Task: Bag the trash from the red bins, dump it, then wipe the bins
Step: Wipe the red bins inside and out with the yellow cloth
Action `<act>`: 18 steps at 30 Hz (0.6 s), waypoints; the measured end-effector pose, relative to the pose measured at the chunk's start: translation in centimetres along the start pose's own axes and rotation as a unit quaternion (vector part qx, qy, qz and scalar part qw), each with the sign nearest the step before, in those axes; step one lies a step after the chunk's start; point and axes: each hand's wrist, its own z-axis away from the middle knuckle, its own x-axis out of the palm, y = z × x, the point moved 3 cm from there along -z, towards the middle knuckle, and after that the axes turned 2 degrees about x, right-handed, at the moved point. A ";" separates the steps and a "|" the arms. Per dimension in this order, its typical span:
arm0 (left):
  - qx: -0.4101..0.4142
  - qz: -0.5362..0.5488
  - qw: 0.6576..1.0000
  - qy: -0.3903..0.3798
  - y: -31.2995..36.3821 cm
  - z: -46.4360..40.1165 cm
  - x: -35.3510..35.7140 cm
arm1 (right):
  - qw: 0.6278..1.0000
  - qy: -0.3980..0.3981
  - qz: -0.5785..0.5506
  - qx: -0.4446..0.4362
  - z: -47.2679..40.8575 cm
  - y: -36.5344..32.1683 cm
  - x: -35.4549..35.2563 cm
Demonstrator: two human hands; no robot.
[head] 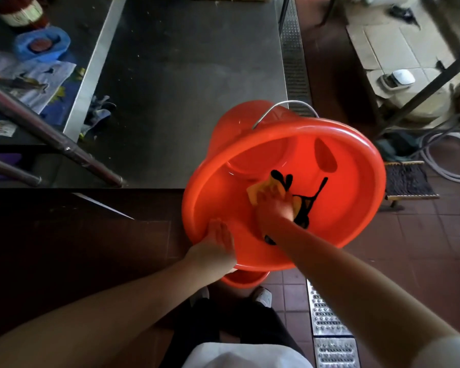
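A red bin (351, 181) with a metal handle (284, 104) is tilted toward me, its open mouth facing up at the camera. My right hand (274, 205) is inside it and presses a yellow and black cloth (260, 189) against the inner wall. My left hand (213, 248) grips the near rim, fingers laid inside the bin. Part of another red bin (245, 280) shows just below the tilted one, near my feet.
A steel worktable (186, 62) stands ahead with a rag (98, 112) at its left edge. Left of it lie a blue bag (41, 45) and papers. Floor drain grates (327, 322) run along the brown tiles. A hose (441, 160) and cardboard (391, 46) lie at the right.
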 end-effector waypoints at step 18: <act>0.029 -0.017 0.999 -0.011 -0.4 -0.3 -2.1 | 0.993 -0.016 -0.115 -0.037 -6.4 -0.7 -0.1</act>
